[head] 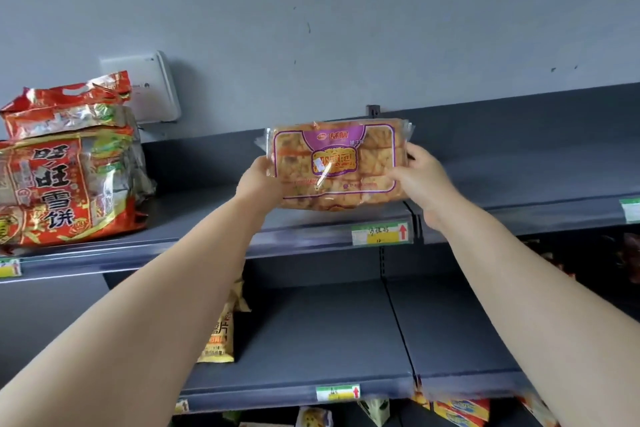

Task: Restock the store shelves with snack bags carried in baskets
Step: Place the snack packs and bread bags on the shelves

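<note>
Snack bag (334, 165) is gripped at both short ends, left hand (258, 184) wrapped on its left edge and right hand (424, 177) clasped on its right edge, so its long axis is run straight from hand to hand, level with the lip of the upper shelf (207, 215). It is held face-out between the hands, low over the shelf deck; contact of its lower edge with the deck cannot be told. Red cracker bags (65, 170) are noted well off past the left hand; a short push forward and down is judged sufficient, neither hand being nearer.
</note>
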The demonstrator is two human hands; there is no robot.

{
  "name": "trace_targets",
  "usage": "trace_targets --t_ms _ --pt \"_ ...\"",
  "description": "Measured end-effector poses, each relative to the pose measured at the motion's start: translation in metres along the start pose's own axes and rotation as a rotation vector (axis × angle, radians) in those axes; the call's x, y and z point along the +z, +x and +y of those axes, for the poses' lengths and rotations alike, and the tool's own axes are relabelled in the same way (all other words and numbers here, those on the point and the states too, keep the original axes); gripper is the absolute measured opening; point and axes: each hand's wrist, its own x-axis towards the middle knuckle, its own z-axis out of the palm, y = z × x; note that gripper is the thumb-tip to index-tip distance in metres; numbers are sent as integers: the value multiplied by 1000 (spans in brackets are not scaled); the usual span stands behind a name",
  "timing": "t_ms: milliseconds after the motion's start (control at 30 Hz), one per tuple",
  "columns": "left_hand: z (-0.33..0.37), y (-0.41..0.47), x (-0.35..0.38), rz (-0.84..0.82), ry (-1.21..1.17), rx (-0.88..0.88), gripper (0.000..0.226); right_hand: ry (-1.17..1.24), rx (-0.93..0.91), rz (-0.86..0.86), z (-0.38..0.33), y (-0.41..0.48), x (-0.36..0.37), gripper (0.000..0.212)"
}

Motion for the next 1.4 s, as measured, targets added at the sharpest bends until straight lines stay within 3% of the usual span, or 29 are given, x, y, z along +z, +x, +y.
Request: trace_targets --t_ms 167,333,567,667,733,800,1000,1200,1400 --pt "-5 41 23 -55 -110 -193 21 -83 121 -63 4 52 15 25" --pt "-3 87 38 -50 -119 -183 26 -81 139 -66 9 108 22 29" --pt "-17 129 60 -102 -116 -223 55 -101 211 -81 35 146 26 73" --pt "-12 130 64 103 -128 -239 62 -131 190 -42 33 139 25 74" --pt "-5 122 64 257 -88 -148 55 -174 143 15 31 128 24 71" --pt "1 109 66 296 -35 -13 42 -226 91 33 30 114 23 65" --pt "12 47 86 53 -164 131 38 -261 -63 141 27 50 13 32" --pt "19 -26 120 -191 -206 206 26 -292 -87 247 34 -16 -17 37" --pt "19 -71 165 -360 -204 229 35 -400 -32 316 58 -77 -69 35"
